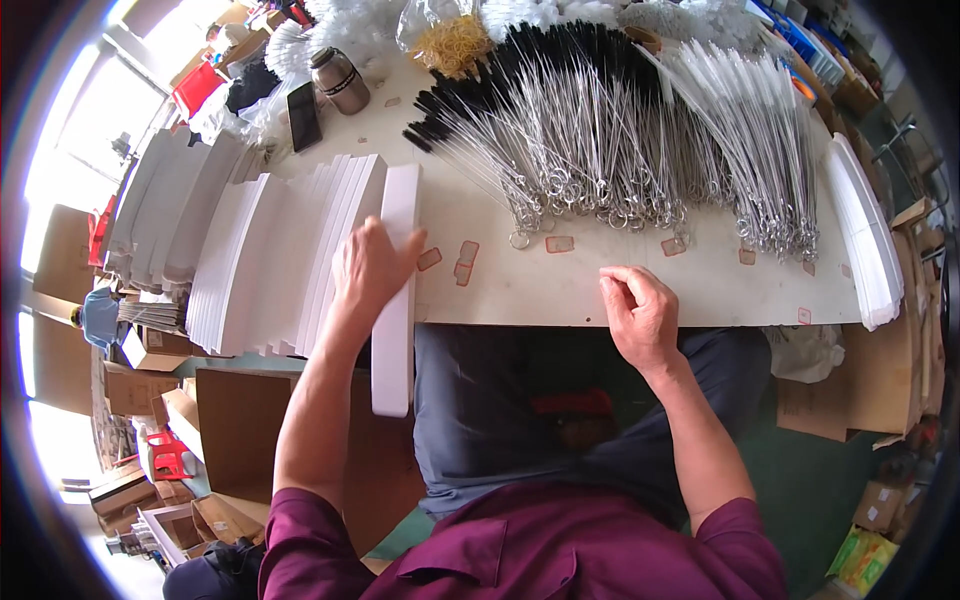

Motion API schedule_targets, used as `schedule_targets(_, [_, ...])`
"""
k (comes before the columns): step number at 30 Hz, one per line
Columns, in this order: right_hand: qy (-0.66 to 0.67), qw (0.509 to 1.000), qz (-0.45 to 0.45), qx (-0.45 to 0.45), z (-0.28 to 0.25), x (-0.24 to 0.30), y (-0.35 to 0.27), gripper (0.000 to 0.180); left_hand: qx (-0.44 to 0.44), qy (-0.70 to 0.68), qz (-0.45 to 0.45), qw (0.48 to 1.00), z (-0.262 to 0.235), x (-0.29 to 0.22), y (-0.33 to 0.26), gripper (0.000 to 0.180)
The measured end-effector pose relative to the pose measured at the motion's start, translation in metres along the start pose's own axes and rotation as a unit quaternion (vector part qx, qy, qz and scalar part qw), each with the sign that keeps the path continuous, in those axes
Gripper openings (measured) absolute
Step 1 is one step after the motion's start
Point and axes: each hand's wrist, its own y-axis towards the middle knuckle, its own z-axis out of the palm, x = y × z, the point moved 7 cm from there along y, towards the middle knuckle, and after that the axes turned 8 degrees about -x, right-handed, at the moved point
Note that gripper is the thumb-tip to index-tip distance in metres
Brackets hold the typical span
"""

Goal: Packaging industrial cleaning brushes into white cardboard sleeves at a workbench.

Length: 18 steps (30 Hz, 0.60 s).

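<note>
Box stack (270, 255): white flat boxes stood on edge in a long row, just left of the left hand and running away to the far left.
Left hand (372, 268): fingers curled over the top of one long white box (396, 300), gripping it at the right end of the stack.
Long white box: narrow, lying lengthwise under the left hand, its near end jutting past the table edge toward the person.
Table (560, 285): pale top between the two hands, with small reddish tape marks (465, 262) just right of the left hand.
Right hand (640, 315): resting at the table's near edge, fingers loosely curled, holding nothing.
Wire brushes (590, 130): heaps with ring ends and black bristles, beyond the right hand.
White-bristle brushes (750, 140): further right, well beyond the right hand.
Phone (304, 116) and metal flask (340, 80): far beyond the left hand.
</note>
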Motion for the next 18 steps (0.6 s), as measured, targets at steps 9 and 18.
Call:
schedule_targets(9, [-0.031, 0.997, -0.045, -0.05, -0.004, 0.006, -0.001, 0.004, 0.004, -0.2, 0.096, 0.975, 0.0, -0.094, 0.03, 0.025])
schedule_targets(18, [-0.026, 0.996, -0.057, -0.064, -0.003, 0.009, -0.002, 0.004, 0.033, -0.242, 0.166, 0.955, 0.047, -0.13, 0.065, 0.025])
